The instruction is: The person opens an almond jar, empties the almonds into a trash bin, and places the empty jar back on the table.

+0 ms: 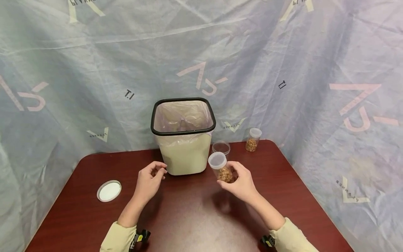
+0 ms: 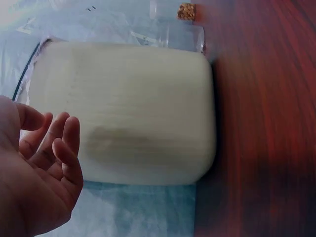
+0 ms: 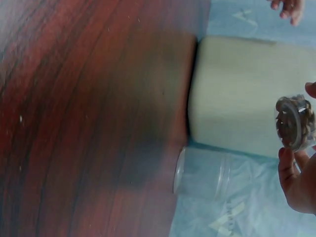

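My right hand [image 1: 240,182] grips a see-through plastic jar [image 1: 225,175] of small brown nut-like pieces, held above the table with its whitish lid on and tilted to the left. In the right wrist view the jar's round base [image 3: 291,126] shows. My left hand [image 1: 148,181] hovers in front of the bin's left side, fingers loosely bent; the left wrist view shows nothing in that hand [image 2: 47,173]. Behind the held jar stands a lidless see-through jar [image 3: 201,173], its contents not visible. A round white lid [image 1: 108,191] lies on the table to the left.
A cream waste bin [image 1: 185,157] with a black rim and a plastic liner stands at the table's back edge. Another lidded jar [image 1: 253,141] of brown pieces is at the back right corner. Grey printed cloth [image 1: 132,63] hangs around the dark red table [image 1: 189,213].
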Demonstrator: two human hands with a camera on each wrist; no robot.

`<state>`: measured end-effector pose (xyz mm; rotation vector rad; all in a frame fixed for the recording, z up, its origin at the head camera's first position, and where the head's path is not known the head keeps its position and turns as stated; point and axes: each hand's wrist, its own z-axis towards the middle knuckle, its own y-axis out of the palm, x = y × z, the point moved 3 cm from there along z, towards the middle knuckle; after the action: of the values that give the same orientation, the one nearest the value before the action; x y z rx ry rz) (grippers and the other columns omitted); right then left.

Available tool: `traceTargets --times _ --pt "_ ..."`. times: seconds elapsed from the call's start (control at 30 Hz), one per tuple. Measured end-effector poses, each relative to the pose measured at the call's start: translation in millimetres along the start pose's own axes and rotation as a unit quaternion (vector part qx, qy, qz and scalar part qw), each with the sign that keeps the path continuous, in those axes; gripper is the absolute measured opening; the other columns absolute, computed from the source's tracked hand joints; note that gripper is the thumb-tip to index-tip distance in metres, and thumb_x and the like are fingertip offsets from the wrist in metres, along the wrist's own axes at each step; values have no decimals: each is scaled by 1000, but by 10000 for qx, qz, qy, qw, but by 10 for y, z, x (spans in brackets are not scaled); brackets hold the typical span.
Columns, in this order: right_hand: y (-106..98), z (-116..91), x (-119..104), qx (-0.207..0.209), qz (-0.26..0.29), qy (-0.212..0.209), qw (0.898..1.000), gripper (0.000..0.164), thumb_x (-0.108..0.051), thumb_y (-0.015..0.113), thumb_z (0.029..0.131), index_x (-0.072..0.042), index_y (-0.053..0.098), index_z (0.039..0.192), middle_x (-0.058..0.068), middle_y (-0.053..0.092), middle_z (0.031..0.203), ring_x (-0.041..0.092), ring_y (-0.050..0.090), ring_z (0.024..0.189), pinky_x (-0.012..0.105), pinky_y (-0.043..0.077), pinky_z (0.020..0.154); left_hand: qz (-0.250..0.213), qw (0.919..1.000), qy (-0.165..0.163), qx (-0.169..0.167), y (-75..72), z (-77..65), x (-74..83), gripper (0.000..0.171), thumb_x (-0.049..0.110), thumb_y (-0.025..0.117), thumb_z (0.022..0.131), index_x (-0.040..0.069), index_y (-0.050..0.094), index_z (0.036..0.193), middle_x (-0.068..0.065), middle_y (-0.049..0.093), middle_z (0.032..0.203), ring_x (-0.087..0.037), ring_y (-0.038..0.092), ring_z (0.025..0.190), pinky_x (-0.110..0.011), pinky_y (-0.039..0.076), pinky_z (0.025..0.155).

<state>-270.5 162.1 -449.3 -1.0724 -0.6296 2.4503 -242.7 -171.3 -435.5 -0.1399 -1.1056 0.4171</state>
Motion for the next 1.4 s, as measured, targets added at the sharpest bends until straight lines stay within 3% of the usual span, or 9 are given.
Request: traceTargets --times 0.17,0.27,0.4,0.5,0.67,0.83,1.0,1.17,1.4 --pt "102 -14 -112 -291 -181 -327 9989 56 -32 89 64 -25 62 112 -12 63 95 7 54 76 27 47 62 -90 9989 236 -398 72 -41 101 18 1 61 93 16 70 100 2 66 84 -24 64 70 -29 51 57" --pt "163 -20 -156 -310 -256 -512 9979 57 -33 89 63 -23 64 113 -13 63 98 7 53 79 27 46 64 86 9965 325 -771 113 -60 170 25 3 63 93 21 68 110 3 66 94 -19 65 73 -29 52 60" --pt "234 -38 -193 -287 -304 -714 9966 60 -32 90 62 -17 65 114 -10 64 102 7 56 85 29 48 69 418 9866 426 -1522 172 -109 267 40 13 66 93 30 59 128 7 62 115 -9 64 82 -29 52 65" --pt "281 -56 -216 -399 -273 -757 9960 60 -32 89 63 -17 65 116 -9 63 104 6 58 89 28 49 73 573 9779 627 -1908 206 -154 347 50 20 70 91 31 53 136 8 57 126 -10 64 91 -30 52 67" --pt "336 -62 -290 -672 -280 -845 9938 60 -32 88 66 -20 64 119 -7 62 106 5 58 90 27 50 74 847 9677 1088 -2112 237 -180 444 62 28 74 87 32 46 142 13 51 133 -11 61 101 -31 51 76" --pt "375 -56 -381 -786 -542 -1059 9898 62 -34 88 65 -19 64 121 -7 61 105 7 56 90 27 50 73 1003 9580 1424 -2280 241 -191 500 70 27 79 83 31 45 144 14 52 132 -5 60 101 -33 51 79" --pt "402 -49 -446 -771 -735 -1274 9861 64 -36 89 62 -21 66 119 -9 60 104 5 55 92 27 50 73 1291 9512 1501 -2365 223 -229 525 74 28 82 79 29 47 143 15 55 127 -2 58 95 -28 50 77" --pt "424 -52 -477 -886 -739 -1369 9838 64 -36 91 60 -18 67 117 -10 59 104 5 54 94 29 50 75 1469 9467 1571 -2398 202 -241 527 66 29 85 76 24 55 134 17 58 116 -2 58 89 -26 49 70" --pt "426 -63 -502 -1688 -627 -1135 9771 67 -42 88 65 -20 62 123 -10 61 107 5 52 95 29 48 79 1330 9431 1697 -2532 167 -286 500 61 26 87 73 25 58 127 17 60 106 -3 61 83 -23 49 65"
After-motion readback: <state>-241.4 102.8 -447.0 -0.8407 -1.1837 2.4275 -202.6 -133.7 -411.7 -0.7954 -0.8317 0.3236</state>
